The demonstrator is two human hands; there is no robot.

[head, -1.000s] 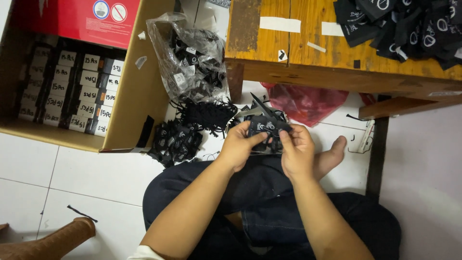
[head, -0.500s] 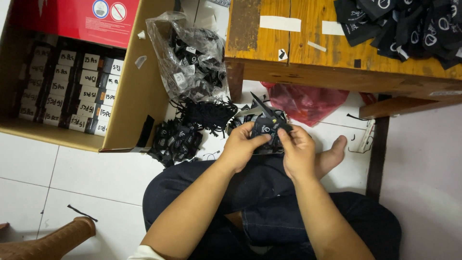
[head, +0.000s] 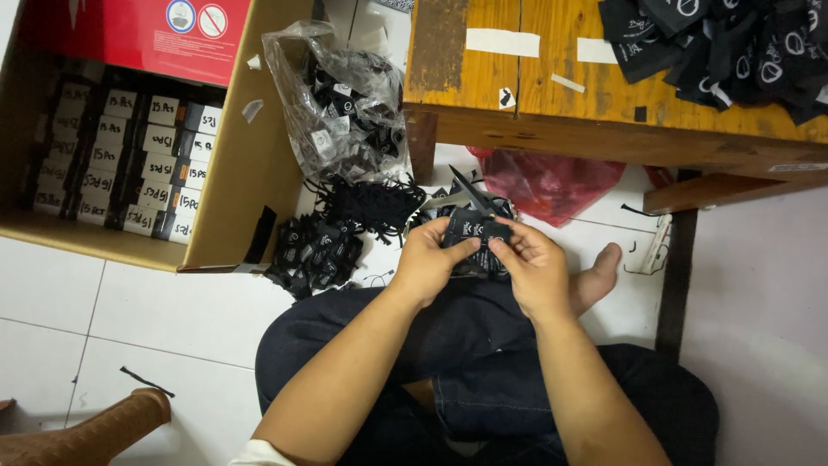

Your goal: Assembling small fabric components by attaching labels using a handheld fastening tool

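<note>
- Black fabric tag point(head: 473, 235) with pale print sits at the middle of the scene, held up between both hands just above the person's lap.
- Left hand point(head: 427, 263) grips the tag's left edge, its fingers point(head: 455, 251) curled closed on the cloth with the thumb on top.
- Right hand point(head: 535, 267) grips the tag's right edge, its fingers point(head: 504, 250) pinched narrow on the cloth.
- Black strings point(head: 470, 188) stick up from behind the tag toward the far side.
- Person's legs in dark jeans point(head: 466, 345) are folded on the white tiled floor point(head: 155, 311), and a bare foot point(head: 599, 272) shows just right of the right hand.
- Loose pile of black tags point(head: 315, 250) lies on the floor to the left of the hands, touching a tangle of black cord point(head: 366, 203) just beyond it.
- Clear plastic bag point(head: 341, 108) stuffed with more black tags stands farther off, between the cardboard box and the table's leg.
- Open cardboard box point(head: 241, 173) at far left holds rows of small bundled packs with pale labels point(head: 129, 164).
- Wooden tabletop point(head: 552, 95) spans the far right, with bits of white tape on it and a heap of black printed tags point(head: 733, 43) at its far right end.
- Red plastic bag point(head: 548, 181) lies under the tabletop, just beyond the hands.
- Brown curved wooden piece point(head: 95, 431) shows at the near left corner.
</note>
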